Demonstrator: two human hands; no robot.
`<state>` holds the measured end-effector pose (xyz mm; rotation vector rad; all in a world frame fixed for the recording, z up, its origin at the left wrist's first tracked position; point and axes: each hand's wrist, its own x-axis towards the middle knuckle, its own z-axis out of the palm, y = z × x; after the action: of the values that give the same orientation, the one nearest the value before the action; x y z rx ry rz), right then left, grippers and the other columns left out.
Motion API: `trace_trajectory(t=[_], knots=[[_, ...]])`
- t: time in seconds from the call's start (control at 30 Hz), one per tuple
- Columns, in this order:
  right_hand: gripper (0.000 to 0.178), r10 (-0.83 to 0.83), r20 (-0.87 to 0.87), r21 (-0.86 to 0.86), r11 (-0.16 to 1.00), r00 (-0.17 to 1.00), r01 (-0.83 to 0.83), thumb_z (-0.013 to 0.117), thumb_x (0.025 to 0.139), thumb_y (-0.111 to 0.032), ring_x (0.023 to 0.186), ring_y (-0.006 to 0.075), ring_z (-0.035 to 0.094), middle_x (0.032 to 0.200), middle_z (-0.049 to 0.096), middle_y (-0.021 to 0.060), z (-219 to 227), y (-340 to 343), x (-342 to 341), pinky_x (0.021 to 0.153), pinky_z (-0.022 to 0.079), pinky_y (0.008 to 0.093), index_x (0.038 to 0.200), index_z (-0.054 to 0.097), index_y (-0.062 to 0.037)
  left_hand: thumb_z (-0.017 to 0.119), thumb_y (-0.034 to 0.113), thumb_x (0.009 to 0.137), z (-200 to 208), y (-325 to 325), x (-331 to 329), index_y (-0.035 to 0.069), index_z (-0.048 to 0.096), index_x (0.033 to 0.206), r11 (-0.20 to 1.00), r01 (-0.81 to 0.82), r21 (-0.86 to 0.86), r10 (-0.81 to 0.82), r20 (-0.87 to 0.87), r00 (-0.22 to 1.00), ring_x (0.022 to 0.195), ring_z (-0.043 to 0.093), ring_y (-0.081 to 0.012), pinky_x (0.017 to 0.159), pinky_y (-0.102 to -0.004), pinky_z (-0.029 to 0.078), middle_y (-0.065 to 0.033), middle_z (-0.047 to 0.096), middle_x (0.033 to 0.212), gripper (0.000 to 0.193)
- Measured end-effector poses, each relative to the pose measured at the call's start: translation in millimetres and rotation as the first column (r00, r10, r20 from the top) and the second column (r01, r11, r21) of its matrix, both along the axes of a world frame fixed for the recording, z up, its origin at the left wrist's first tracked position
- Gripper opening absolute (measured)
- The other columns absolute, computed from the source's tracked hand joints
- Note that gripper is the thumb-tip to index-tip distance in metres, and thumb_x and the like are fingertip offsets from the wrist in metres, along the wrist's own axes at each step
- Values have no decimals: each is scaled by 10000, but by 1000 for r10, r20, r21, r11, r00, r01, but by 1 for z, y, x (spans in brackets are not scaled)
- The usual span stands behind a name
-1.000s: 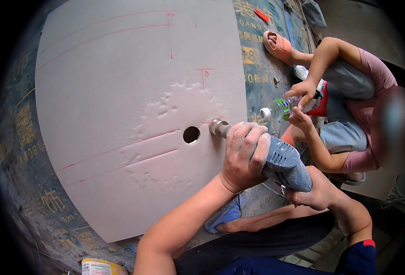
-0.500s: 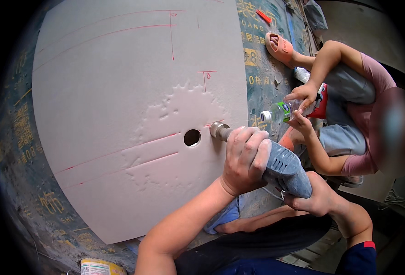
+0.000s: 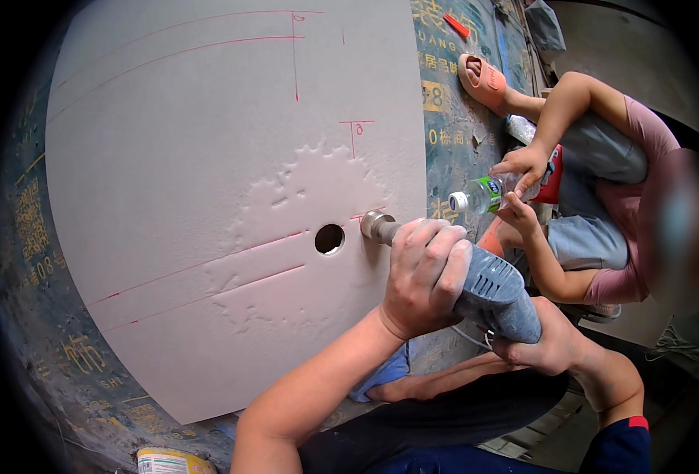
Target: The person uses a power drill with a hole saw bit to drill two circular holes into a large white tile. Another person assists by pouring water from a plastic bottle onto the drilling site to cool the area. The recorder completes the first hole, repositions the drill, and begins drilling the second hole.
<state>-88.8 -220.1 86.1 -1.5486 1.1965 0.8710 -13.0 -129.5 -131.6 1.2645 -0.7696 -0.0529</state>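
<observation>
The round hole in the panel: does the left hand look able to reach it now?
Probably not as things stand: the left hand grips the drill. Freed, it likely could: the hole lies nearby, uncovered.

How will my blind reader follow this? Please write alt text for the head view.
Left hand and right hand grip a gray drill, its bit at a red mark on a pale slab, beside a hole; another person holds a bottle.
</observation>
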Motion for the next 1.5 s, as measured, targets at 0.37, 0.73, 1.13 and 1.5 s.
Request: trace_trajectory(t=[0.37, 0.73, 1.13, 1.5], knots=[[294, -91, -67, 63, 993, 994, 96, 748, 813, -155, 805, 153, 645, 875, 715, 78, 2, -7, 6, 794, 546, 332, 1031, 695, 35, 724, 186, 846, -1, -4, -3, 25, 509, 1319, 999, -24, 26, 23, 28, 999, 1124, 656, -402, 1006, -611, 490, -203, 656, 1243, 545], [313, -57, -70, 62, 996, 996, 61, 744, 811, -180, 826, 159, 649, 887, 716, 82, 0, -8, -1, 811, 547, 339, 1037, 695, 31, 795, 215, 788, -10, 2, 30, -6, 514, 1308, 947, 319, -27, -315, 103, 943, 1065, 650, -421, 951, -555, 529, -231, 636, 1200, 631], [354, 45, -72, 96, 995, 996, -38, 767, 792, -175, 844, 178, 680, 908, 729, 113, 1, -21, -2, 821, 558, 355, 1066, 691, 37, 799, 151, 768, -14, -9, 28, -7, 502, 1262, 979, 184, -84, -170, 154, 973, 915, 708, -381, 812, -496, 582, -231, 683, 1076, 598], [322, 62, -29, 97, 993, 998, -59, 764, 784, -163, 793, 203, 685, 867, 727, 122, 0, -25, 2, 791, 557, 359, 1033, 693, 27, 717, 150, 841, -17, -10, 21, 8, 510, 1264, 986, 149, -70, -139, 134, 981, 978, 691, -380, 883, -515, 568, -222, 671, 1122, 492]])
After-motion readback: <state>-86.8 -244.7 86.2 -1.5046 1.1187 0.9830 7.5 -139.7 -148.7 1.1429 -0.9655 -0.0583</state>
